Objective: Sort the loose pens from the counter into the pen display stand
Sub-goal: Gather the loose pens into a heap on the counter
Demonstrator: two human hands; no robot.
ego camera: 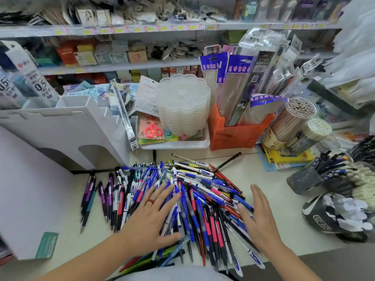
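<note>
A big heap of loose pens (194, 191), mostly blue, white, pink and black, covers the middle of the cream counter (280, 191). A few purple and teal pens (89, 193) lie apart at its left. My left hand (152, 218) rests flat on the heap with its fingers spread and straight. My right hand (257, 218) stands on its edge against the right side of the heap, fingers straight. The white stepped pen display stand (67, 126) is at the left, behind and beside the heap; its visible slots hold no pens.
A stack of clear flower-shaped trays (184, 104) in a white tray, an orange holder (237, 134) with packaged items, and pencil tubs (292, 122) line the back. Dark cups of pens (324, 171) and a black cap (328, 218) sit at the right. Stocked shelves rise behind.
</note>
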